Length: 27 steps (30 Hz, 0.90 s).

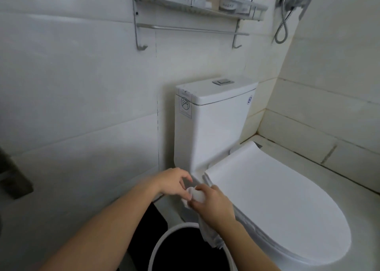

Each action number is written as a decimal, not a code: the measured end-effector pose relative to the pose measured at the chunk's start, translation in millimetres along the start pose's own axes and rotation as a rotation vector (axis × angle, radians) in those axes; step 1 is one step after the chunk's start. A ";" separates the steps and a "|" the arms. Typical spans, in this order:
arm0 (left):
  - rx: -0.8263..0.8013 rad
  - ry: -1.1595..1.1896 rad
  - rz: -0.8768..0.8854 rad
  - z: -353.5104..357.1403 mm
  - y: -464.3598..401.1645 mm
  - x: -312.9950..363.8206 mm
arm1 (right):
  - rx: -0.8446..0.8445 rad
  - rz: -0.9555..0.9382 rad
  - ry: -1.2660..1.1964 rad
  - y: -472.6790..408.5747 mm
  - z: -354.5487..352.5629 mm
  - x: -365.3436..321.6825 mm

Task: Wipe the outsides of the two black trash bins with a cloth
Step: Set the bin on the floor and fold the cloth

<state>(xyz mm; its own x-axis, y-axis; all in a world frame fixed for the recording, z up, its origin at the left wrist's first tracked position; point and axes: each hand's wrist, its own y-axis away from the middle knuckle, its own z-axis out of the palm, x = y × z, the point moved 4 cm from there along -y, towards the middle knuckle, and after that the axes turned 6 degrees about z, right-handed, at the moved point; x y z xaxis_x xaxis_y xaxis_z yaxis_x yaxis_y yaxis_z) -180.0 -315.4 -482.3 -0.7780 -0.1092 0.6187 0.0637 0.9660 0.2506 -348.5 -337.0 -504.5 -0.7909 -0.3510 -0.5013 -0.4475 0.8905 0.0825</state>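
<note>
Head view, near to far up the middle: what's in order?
Round black trash bin with white rim → right hand gripping white cloth → white toilet cistern → silver flush button → metal towel bar → metal wall shelf.

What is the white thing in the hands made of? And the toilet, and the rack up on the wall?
The white cloth looks like soft fabric: it bunches and hangs in folds. The toilet tank looks like glazed ceramic, smooth and glossy; its lid could be plastic. The wall rack looks like silvery brushed metal, with thin bars and hooks.
</note>
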 end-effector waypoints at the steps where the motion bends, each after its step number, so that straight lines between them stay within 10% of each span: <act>1: -0.015 -0.003 -0.020 -1.9 -8.1 -3.1 | -0.003 0.001 -0.006 -6.5 0.6 2.5; 13: -0.177 0.127 -0.275 -59.1 -65.6 -23.4 | -0.164 -0.040 0.029 -81.7 -20.2 -30.2; 27: -0.176 0.338 -0.380 -227.7 44.3 105.7 | -0.259 -0.039 0.036 -36.4 -215.3 -183.3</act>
<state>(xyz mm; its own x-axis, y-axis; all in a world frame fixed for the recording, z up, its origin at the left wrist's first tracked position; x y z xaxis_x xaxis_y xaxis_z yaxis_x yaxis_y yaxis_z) -117.0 -337.6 -236.3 -0.5240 -0.5406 0.6582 -0.0569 0.7933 0.6062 -277.1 -367.3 -230.1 -0.7834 -0.3974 -0.4779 -0.5660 0.7738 0.2843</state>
